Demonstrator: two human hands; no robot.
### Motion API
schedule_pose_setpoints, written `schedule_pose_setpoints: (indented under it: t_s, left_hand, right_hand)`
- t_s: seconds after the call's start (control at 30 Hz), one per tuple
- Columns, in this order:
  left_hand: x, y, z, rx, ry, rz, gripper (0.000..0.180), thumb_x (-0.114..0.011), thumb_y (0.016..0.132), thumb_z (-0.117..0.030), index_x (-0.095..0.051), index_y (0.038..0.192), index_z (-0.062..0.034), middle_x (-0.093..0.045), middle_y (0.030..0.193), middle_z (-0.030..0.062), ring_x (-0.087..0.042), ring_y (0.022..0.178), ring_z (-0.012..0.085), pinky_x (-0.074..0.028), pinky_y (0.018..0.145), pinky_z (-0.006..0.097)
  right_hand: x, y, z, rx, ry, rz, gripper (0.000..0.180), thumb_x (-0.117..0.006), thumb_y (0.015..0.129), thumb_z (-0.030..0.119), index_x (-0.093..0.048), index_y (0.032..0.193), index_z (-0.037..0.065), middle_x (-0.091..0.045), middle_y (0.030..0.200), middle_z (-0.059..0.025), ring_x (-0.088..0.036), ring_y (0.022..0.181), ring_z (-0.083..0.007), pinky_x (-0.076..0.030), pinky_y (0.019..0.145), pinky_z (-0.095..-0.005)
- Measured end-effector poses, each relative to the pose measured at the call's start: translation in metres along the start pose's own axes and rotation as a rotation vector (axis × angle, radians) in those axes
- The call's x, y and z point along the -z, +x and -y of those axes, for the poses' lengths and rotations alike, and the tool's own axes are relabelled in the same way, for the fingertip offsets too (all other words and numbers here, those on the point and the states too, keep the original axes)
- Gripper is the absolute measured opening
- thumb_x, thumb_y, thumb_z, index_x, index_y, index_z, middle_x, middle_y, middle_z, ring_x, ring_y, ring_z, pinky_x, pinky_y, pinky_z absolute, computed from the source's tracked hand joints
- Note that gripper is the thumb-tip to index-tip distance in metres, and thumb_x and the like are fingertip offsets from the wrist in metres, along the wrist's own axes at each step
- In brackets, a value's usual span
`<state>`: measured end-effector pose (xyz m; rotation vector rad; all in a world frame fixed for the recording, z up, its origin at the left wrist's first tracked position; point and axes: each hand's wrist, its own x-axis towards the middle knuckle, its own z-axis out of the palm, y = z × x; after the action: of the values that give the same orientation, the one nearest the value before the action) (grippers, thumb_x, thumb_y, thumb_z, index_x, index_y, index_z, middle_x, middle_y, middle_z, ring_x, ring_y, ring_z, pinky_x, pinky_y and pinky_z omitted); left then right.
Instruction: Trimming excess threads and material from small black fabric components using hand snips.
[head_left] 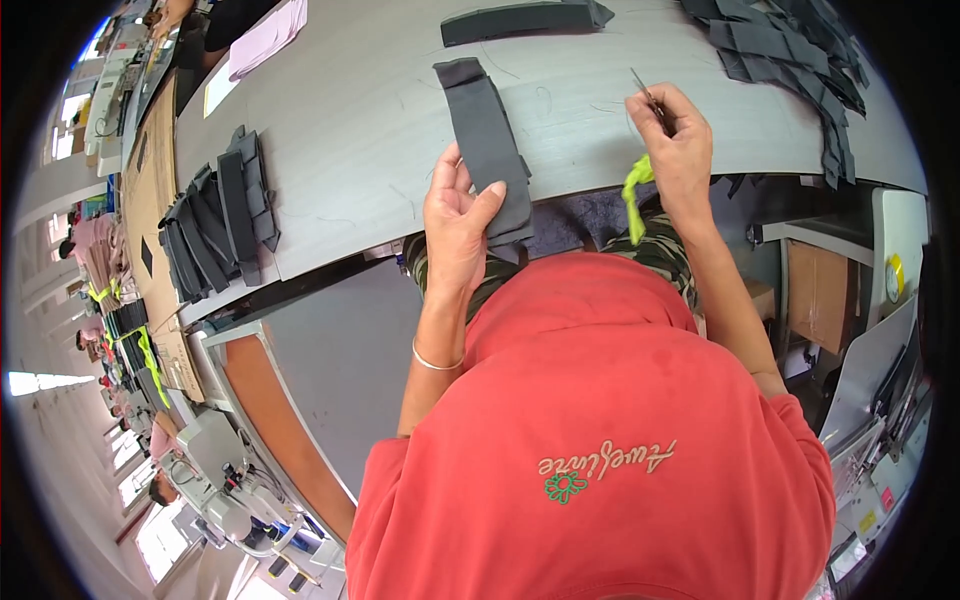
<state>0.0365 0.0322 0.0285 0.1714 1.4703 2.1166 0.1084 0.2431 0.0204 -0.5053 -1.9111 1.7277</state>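
A long dark grey strip of folded fabric [487, 130] lies over the table's near edge. My left hand [458, 215] grips its near end, thumb on top and fingers underneath. To the right, apart from the strip, my right hand [679, 145] is closed round small thread snips [654, 103], their thin tip pointing up and away. Most of the snips is hidden in the fist. A neon yellow strip of cloth [635, 195] hangs beside this hand; how it is fastened cannot be seen.
Another dark strip [525, 20] lies at the table's far side. Dark fabric pieces are piled at the left [218, 215] and far right [790, 55]. Pink sheets [268, 38] sit at the far left. Loose threads dot the grey table [345, 130]. A cardboard box [818, 295] stands below right.
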Motion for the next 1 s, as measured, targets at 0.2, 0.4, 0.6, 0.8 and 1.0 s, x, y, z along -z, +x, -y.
schedule_pose_setpoints:
  t_s: [0.2, 0.4, 0.6, 0.8, 1.0]
  left_hand:
    - [-0.008, 0.001, 0.002, 0.008, 0.096, 0.031, 0.063, -0.057, 0.082, 0.012, -0.028, 0.138, 0.0039, -0.055, 0.118, 0.0149, -0.057, 0.103, 0.0159, -0.051, 0.083, 0.026]
    - [-0.007, -0.001, 0.005, -0.023, 0.209, 0.064, 0.063, -0.058, 0.083, 0.01, -0.028, 0.138, 0.0037, -0.054, 0.122, 0.0159, -0.058, 0.103, 0.0169, -0.052, 0.082, 0.026]
    - [-0.011, -0.001, 0.018, -0.495, 0.913, 0.119, 0.051, -0.067, 0.075, 0.002, -0.054, 0.125, 0.0021, -0.063, 0.101, 0.0191, -0.063, 0.088, 0.0252, -0.05, 0.076, 0.034]
    - [-0.003, 0.003, 0.01, -0.49, 0.715, -0.103, 0.049, -0.066, 0.085, -0.006, -0.05, 0.131, -0.0008, -0.055, 0.122, 0.0133, -0.059, 0.098, 0.0191, -0.049, 0.081, 0.031]
    - [-0.013, 0.018, -0.007, 0.019, 0.221, 0.103, 0.068, -0.073, 0.082, -0.015, -0.038, 0.137, 0.0054, -0.055, 0.111, 0.012, -0.058, 0.101, 0.0179, -0.049, 0.087, 0.033]
  right_hand:
    - [-0.03, -0.015, 0.021, 0.095, -0.288, 0.299, 0.027, -0.068, 0.082, 0.018, -0.062, 0.108, 0.012, -0.062, 0.087, -0.0063, -0.06, 0.079, -0.0221, -0.047, 0.076, -0.0333]
    - [-0.047, -0.017, 0.005, 0.206, -0.389, 0.327, 0.017, -0.067, 0.083, 0.019, -0.066, 0.098, 0.011, -0.063, 0.079, -0.0021, -0.062, 0.075, -0.0187, -0.046, 0.07, -0.0317]
    - [-0.046, -0.006, -0.011, -0.157, 0.025, 0.268, 0.042, -0.07, 0.084, 0.028, -0.057, 0.12, 0.011, -0.058, 0.086, -0.0012, -0.057, 0.08, -0.0103, -0.045, 0.068, -0.0265]
    - [-0.045, -0.004, -0.001, -0.392, 0.452, 0.27, 0.052, -0.071, 0.082, 0.019, -0.049, 0.129, 0.011, -0.053, 0.095, 0.0037, -0.043, 0.069, -0.0017, -0.03, 0.054, -0.0198]
    - [-0.054, -0.016, -0.003, -0.375, 0.653, 0.309, 0.046, -0.065, 0.085, 0.011, -0.049, 0.127, 0.008, -0.054, 0.09, 0.0038, -0.045, 0.065, -0.0025, -0.033, 0.053, -0.0194]
